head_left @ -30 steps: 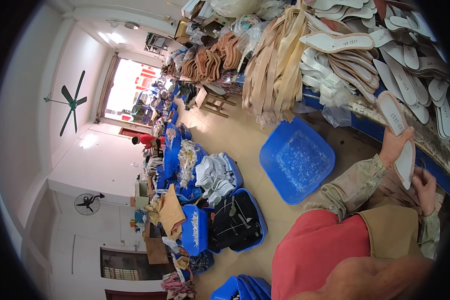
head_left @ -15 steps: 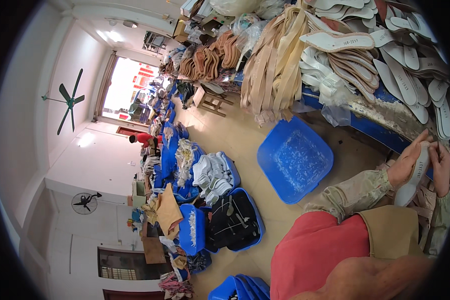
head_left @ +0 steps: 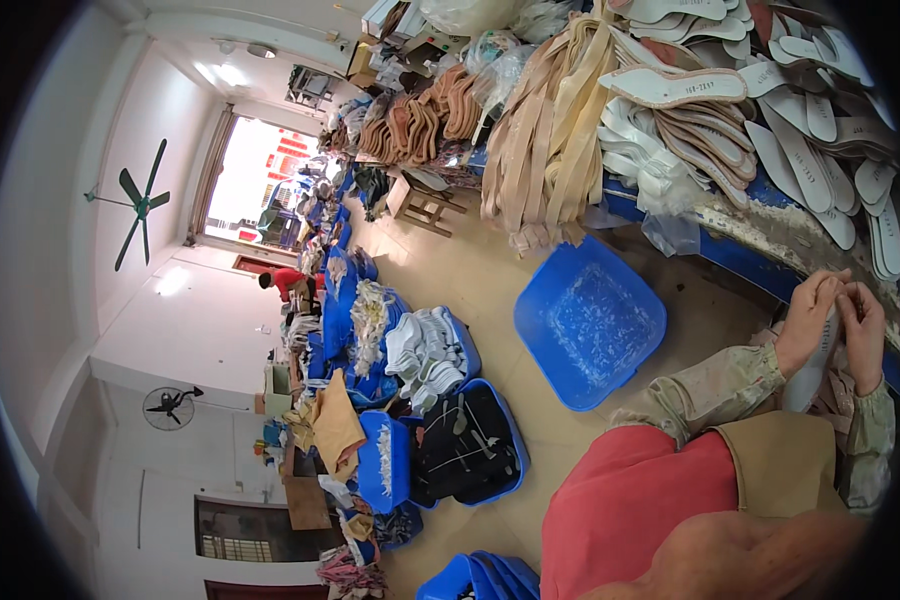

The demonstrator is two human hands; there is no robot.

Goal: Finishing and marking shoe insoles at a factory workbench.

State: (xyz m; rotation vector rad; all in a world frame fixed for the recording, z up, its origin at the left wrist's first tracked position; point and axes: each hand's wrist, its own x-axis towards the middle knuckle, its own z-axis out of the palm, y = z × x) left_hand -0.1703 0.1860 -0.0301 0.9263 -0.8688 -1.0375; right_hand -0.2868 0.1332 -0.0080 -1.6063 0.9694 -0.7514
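Note:
My left hand (head_left: 808, 322) and my right hand (head_left: 860, 332) come together at the right of the view, fingers closed around one pale insole (head_left: 820, 365). The insole stands roughly on end between my palms, its lower end showing below the fingers and its upper part covered by them. Just beyond my hands is the worktable edge (head_left: 760, 228), with many loose white insoles (head_left: 805, 165) heaped on it. Tan-edged insoles (head_left: 705, 130) lie stacked farther left on the same table.
Bundles of tan strips (head_left: 545, 130) hang over the table edge. A blue tub (head_left: 590, 320) stands on the floor to my left. Farther off are a tub of black pieces (head_left: 465, 440), a tub of white pieces (head_left: 425, 345), a wooden stool (head_left: 425, 205) and a person in red (head_left: 285, 280).
My hands have closed in toward each other over the insole, covering more of its upper part. My right hand has shifted slightly left. The person in the background has bent a little.

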